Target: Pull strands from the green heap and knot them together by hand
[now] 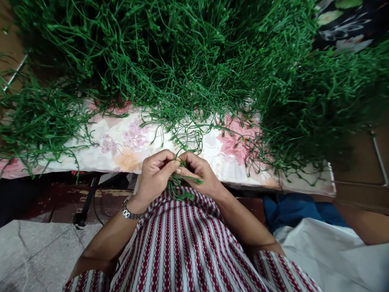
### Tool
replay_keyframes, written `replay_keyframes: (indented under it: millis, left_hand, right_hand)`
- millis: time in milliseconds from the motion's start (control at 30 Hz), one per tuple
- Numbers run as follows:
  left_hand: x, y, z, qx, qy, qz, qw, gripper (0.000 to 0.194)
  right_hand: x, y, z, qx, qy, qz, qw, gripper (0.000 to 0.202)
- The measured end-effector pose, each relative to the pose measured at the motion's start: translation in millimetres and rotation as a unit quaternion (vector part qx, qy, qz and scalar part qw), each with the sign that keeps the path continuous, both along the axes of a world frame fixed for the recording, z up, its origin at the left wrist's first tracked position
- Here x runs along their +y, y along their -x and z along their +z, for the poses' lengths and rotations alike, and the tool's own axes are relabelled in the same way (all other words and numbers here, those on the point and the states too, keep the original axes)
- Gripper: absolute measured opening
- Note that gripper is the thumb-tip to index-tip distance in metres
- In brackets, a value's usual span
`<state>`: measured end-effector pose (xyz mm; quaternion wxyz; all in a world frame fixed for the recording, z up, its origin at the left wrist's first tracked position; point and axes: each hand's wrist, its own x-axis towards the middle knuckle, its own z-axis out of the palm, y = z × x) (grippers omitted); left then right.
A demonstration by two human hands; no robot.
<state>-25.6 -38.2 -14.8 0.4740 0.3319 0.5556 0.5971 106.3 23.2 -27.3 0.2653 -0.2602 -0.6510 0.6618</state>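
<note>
My left hand (pixel 158 174) and my right hand (pixel 199 172) meet at the front edge of the table, thumbs and fingertips pinched close together. Between them they hold green artificial plant stems (pixel 182 192), thin and plastic-looking, with small knobbed tips. Some stems hang below my fingers in front of my striped shirt; one piece sticks out under my right hand. The exact spot where my fingertips meet is partly hidden. Just beyond my hands, loose strands (pixel 194 140) trail from a large heap of the same green stems (pixel 170 52).
A floral tablecloth (pixel 133 138) covers the table. Smaller piles of stems lie at the left (pixel 39 125) and right (pixel 306 117). Dark flowered fabric (pixel 343 24) shows at the far right. Cardboard boxes (pixel 358 162) stand beside the table, and a metal rod (pixel 15 73) is at the left.
</note>
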Motion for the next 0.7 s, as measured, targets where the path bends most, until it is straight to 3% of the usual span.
replay_keyframes:
  millis: [100, 300, 700]
  left_hand:
    - [-1, -2, 2.8, -0.019, 0.006, -0.014, 1.0, 0.017]
    - [1, -9, 14.1, -0.195, 0.008, 0.03, 0.98, 0.018]
    - [6, -19, 35.6, -0.236, 0.015, 0.034, 0.971, 0.02]
  right_hand:
    - [-1, -1, 2.2, 0.018, 0.03, -0.01, 0.999, 0.026]
    - [-8, 1, 13.3, 0.08, 0.09, 0.004, 0.993, 0.023]
    - [-16, -4, 23.2, 0.108, 0.007, -0.06, 0.992, 0.014]
